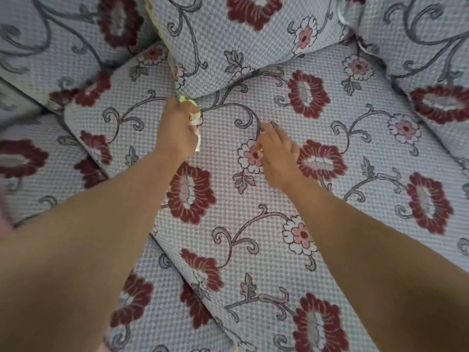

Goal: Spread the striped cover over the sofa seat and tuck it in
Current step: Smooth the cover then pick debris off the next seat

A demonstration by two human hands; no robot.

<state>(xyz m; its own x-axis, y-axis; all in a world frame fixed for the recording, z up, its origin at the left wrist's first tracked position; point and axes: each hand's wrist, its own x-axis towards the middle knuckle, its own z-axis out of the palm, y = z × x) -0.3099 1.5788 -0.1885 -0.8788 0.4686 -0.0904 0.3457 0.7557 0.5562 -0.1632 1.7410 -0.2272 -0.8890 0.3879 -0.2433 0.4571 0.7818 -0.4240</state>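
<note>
Now: both hands at the cushion gap

Left hand (177, 128) centre frame, fingers curled, gripping bunched pale cloth (194, 116) at the back cushion (238, 34). Right hand (276, 151) fingers spread, resting flat on floral seat (253, 224). Can't tell stripes on cloth.

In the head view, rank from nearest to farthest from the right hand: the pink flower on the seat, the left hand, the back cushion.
From the right hand:
1. Pink flower, touching its fingers, on the seat.
2. Left hand, to its left, gripping pale cloth.
3. Back cushion, upright behind.
</note>
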